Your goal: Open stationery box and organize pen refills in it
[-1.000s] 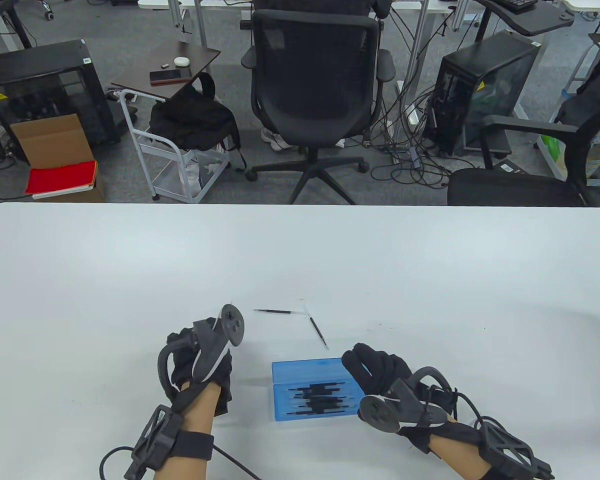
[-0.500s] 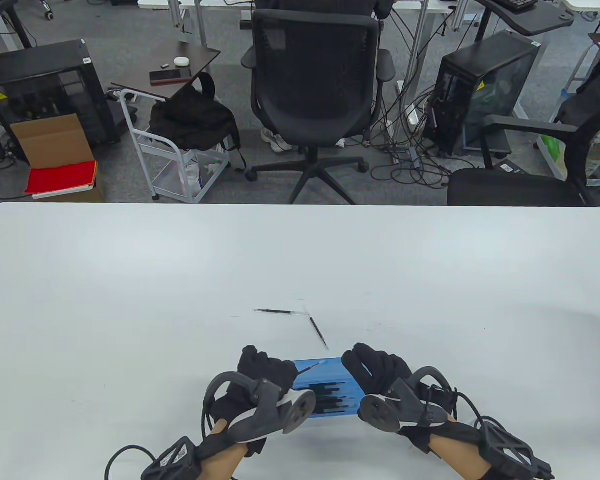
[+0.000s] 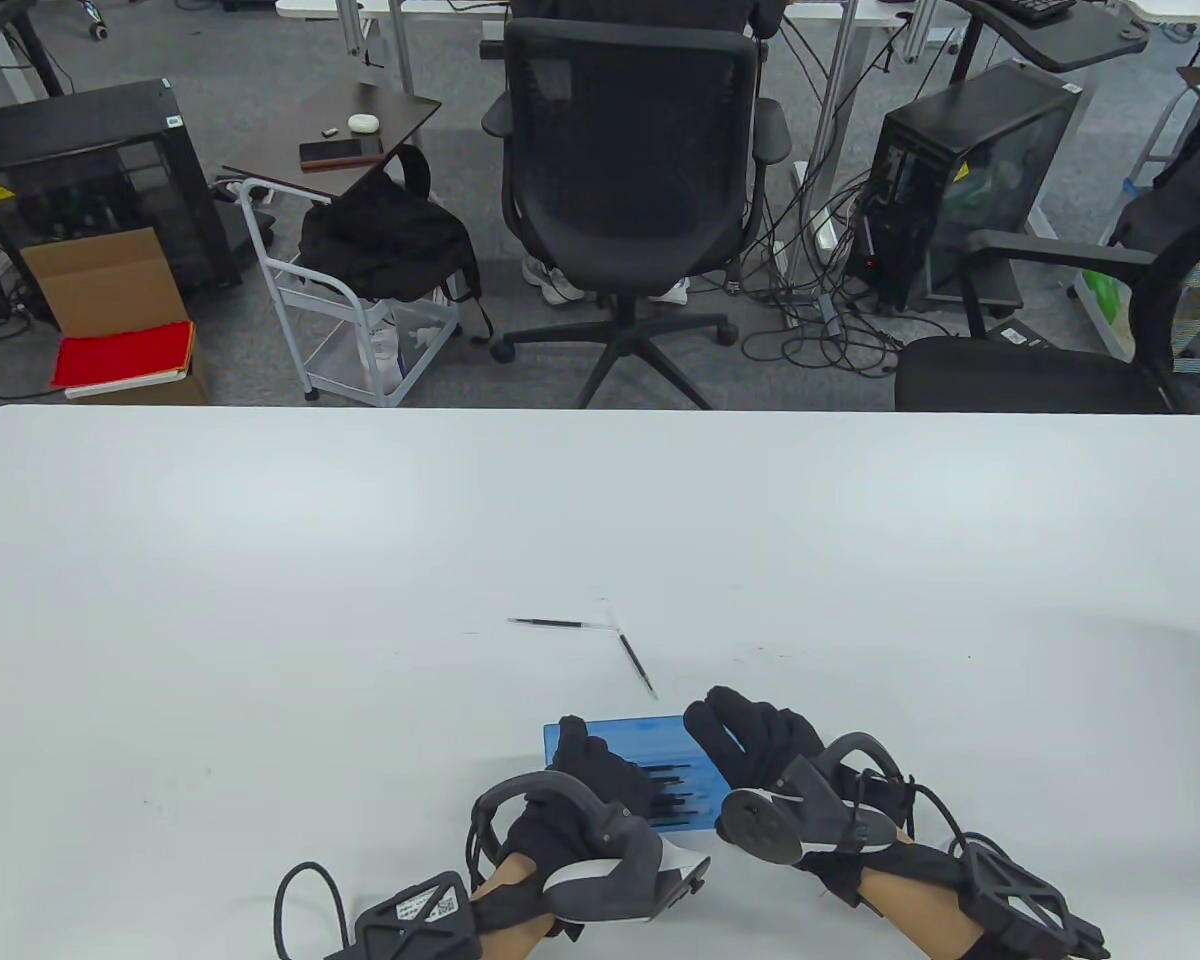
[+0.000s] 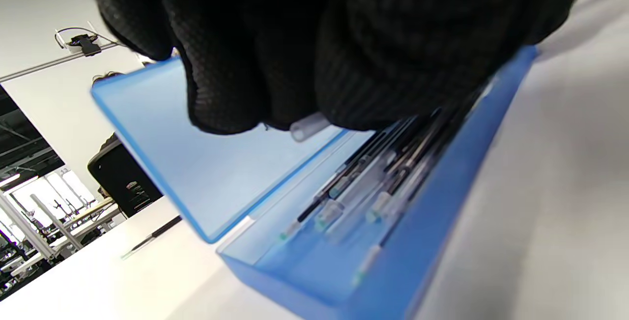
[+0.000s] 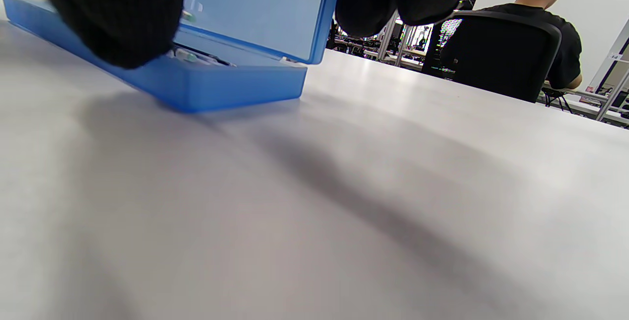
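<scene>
Blue stationery box (image 3: pixel 660 745) lay open near table's (image 3: pixel 260 560) front edge, lid up. Left hand (image 3: pixel 600 790), fingers curled over the tray w/ a clear refill end (image 4: pixel 307 128) at the fingertips, was judged mid-placement. Right hand (image 3: pixel 755 745) pinched box's right end. Two refills (image 3: pixel 600 640) lay just beyond box; next reach needs those. Open tabletop all round.

One blue stationery box (image 3: pixel 650 735) lies open. Two pen refills (image 3: pixel 550 623) lie loose on the table (image 3: pixel 260 600). Those inside the box overlap too much to count.
</scene>
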A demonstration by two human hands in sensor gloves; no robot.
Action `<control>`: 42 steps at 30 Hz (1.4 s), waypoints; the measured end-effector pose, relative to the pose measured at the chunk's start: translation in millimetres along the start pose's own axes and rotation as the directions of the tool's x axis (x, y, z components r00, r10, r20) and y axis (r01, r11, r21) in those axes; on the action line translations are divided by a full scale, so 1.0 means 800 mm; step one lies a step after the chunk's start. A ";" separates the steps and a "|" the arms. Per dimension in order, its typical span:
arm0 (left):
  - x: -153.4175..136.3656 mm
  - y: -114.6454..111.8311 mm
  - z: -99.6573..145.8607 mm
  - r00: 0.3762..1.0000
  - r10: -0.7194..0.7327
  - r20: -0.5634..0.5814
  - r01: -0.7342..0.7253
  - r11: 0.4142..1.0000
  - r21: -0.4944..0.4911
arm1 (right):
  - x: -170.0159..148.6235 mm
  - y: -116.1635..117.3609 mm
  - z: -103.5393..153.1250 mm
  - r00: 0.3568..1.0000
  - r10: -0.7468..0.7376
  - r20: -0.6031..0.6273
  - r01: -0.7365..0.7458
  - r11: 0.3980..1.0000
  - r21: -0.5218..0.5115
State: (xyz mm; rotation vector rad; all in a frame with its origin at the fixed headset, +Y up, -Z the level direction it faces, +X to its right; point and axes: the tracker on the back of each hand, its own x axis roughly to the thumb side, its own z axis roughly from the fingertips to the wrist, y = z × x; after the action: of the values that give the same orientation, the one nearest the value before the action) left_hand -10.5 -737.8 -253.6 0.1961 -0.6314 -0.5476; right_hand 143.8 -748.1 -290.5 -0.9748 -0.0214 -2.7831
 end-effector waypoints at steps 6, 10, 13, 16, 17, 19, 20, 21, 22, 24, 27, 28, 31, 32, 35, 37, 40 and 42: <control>0.004 -0.002 -0.002 0.999 -0.042 0.019 0.042 0.999 0.004 | 0.000 0.000 0.000 1.000 -0.006 0.000 0.006 1.000 0.002; 0.004 -0.001 -0.001 0.999 -0.047 0.024 0.047 0.999 -0.004 | -0.001 0.000 0.000 1.000 -0.006 0.001 0.006 1.000 0.002; 0.004 -0.002 0.001 0.998 -0.051 0.026 0.051 0.999 -0.007 | 0.000 0.000 0.000 1.000 -0.003 0.001 0.003 1.000 0.001; 0.002 0.002 0.003 1.000 -0.021 0.023 0.021 1.000 0.008 | 0.000 0.000 -0.001 1.000 -0.004 0.000 0.004 1.000 0.002; 0.000 0.003 0.004 1.000 -0.001 0.020 0.001 1.000 0.016 | -0.001 0.000 -0.001 1.000 -0.004 0.000 0.004 1.000 0.001; -0.006 0.008 0.005 0.998 0.057 0.006 -0.058 0.998 0.028 | 0.000 0.000 -0.001 1.000 -0.004 0.000 0.004 1.000 0.001; -0.009 0.010 0.006 0.997 0.081 -0.003 -0.081 0.996 0.035 | 0.000 0.000 -0.001 1.000 -0.004 0.000 0.004 1.000 0.001; -0.012 0.012 0.007 0.995 0.095 -0.011 -0.095 0.994 0.047 | 0.000 0.000 -0.001 1.000 -0.004 0.000 0.004 1.000 0.001; -0.017 0.015 0.007 0.994 0.110 -0.021 -0.109 0.992 0.063 | 0.000 0.000 -0.001 1.000 -0.004 0.000 0.004 1.000 0.001; -0.026 0.021 0.007 0.990 0.133 -0.046 -0.129 0.988 0.083 | 0.000 0.000 -0.001 1.000 -0.004 0.000 0.004 1.000 0.001; -0.048 0.031 0.004 0.976 0.182 -0.116 -0.169 0.979 0.118 | 0.000 0.000 -0.001 1.000 -0.004 0.000 0.004 1.000 0.001; -0.055 0.033 0.003 0.971 0.194 -0.140 -0.177 0.976 0.124 | 0.000 0.000 -0.001 1.000 -0.004 -0.001 0.004 1.000 0.002; -0.081 0.034 -0.005 0.941 0.248 -0.228 -0.223 0.966 0.130 | 0.000 0.000 0.000 1.000 -0.004 -0.001 0.004 1.000 0.002; -0.092 0.033 -0.008 0.925 0.275 -0.262 -0.248 0.960 0.131 | 0.000 0.000 0.000 1.000 -0.005 -0.002 0.005 1.000 0.003; -0.118 0.027 -0.017 0.890 0.307 -0.336 -0.284 0.952 0.117 | 0.000 0.000 -0.001 1.000 -0.004 -0.002 0.004 1.000 0.003; -0.135 0.020 -0.023 0.872 0.307 -0.382 -0.292 0.951 0.099 | -0.001 0.000 -0.001 1.000 -0.004 -0.002 0.004 1.000 0.003; -0.155 0.006 -0.034 0.843 0.303 -0.445 -0.306 0.950 0.067 | 0.000 0.000 -0.001 1.000 -0.005 -0.002 0.005 1.000 0.003; -0.165 -0.006 -0.040 0.821 0.304 -0.483 -0.325 0.945 0.043 | 0.000 0.000 -0.001 1.000 -0.005 -0.002 0.005 1.000 0.003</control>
State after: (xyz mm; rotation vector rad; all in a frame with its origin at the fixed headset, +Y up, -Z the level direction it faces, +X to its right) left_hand -81.5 -670.1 -347.7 0.1758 -0.1516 -0.1724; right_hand 143.9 -748.2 -291.1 -0.9729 -0.0274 -2.7874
